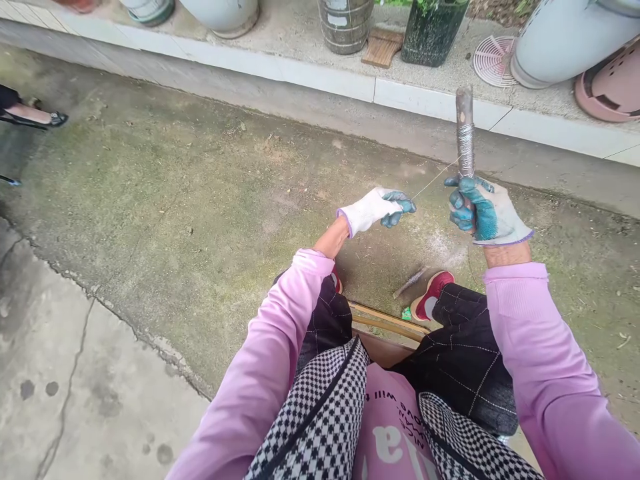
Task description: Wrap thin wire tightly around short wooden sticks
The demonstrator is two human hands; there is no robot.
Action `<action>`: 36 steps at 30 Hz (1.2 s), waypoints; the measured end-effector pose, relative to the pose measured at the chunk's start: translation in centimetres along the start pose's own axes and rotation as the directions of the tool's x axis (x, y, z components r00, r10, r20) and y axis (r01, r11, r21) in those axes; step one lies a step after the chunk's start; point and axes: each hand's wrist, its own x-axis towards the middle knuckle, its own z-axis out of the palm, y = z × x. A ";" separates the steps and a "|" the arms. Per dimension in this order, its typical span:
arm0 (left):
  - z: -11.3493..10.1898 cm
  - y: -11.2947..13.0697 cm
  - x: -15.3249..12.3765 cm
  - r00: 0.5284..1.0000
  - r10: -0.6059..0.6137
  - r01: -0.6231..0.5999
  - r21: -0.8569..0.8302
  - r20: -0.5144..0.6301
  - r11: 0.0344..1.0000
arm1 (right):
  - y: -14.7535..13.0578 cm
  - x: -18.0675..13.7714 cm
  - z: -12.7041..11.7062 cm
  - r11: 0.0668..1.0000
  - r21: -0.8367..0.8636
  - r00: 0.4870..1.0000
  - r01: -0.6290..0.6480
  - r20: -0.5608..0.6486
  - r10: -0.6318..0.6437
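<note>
My right hand (483, 210), in a white and teal work glove, is closed round the lower end of an upright stick (465, 113) wound with thin wire. A strand of that wire (435, 177) runs down and left to my left hand (377, 208), gloved the same way, whose fingertips pinch its end. Both hands are held out in front of my knees, above the concrete ground. A second wire-wound stick (409, 283) lies on the ground between my red shoes (431, 295).
A raised ledge (310, 67) runs along the back with buckets, a dark pot (433, 30), a round pink grate (494, 60) and a pink basin (610, 87). Another person's foot in a black shoe (35, 117) is at far left. Bamboo slats (387, 321) lie by my knees.
</note>
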 end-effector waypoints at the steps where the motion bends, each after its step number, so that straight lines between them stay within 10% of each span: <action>1: 0.0 -0.3 0.2 1.000 -0.001 0.001 0.006 0.008 1.000 | -0.2 -0.1 -0.3 1.000 0.009 1.000 0.003 0.012 -0.003; 5: -0.4 -1.4 0.8 0.999 -0.016 0.018 0.070 -0.035 0.997 | -0.1 -0.8 -0.8 0.981 -0.176 0.963 -0.076 0.243 0.119; 10: -1.2 -1.5 0.3 1.000 -0.014 0.019 0.232 -0.022 0.972 | 2.5 -0.6 0.8 0.648 -0.761 0.730 0.034 0.462 0.504; 15: -1.9 -1.7 -0.1 0.999 -0.049 0.052 0.370 -0.018 0.927 | 4.7 1.9 0.8 0.038 -0.970 0.836 0.241 0.228 0.499; 20: -1.1 -2.2 0.3 0.994 -0.108 0.106 0.330 -0.013 0.938 | 3.5 4.7 -2.5 -0.093 -0.993 0.936 0.067 0.030 0.351; 23: 0.2 -2.0 0.3 0.993 -0.115 0.107 0.217 0.027 0.970 | 2.6 5.3 -3.1 0.025 -0.997 0.982 -0.068 -0.062 0.177; 29: 1.3 -1.5 0.2 0.991 -0.081 0.074 0.060 0.108 0.995 | 1.6 3.1 -1.0 0.827 -0.557 0.995 -0.079 0.003 0.096; 36: 0.0 -2.3 1.0 0.997 -0.053 0.049 0.066 0.061 0.997 | 0.3 0.1 0.5 0.895 -0.429 0.937 -0.121 0.249 0.246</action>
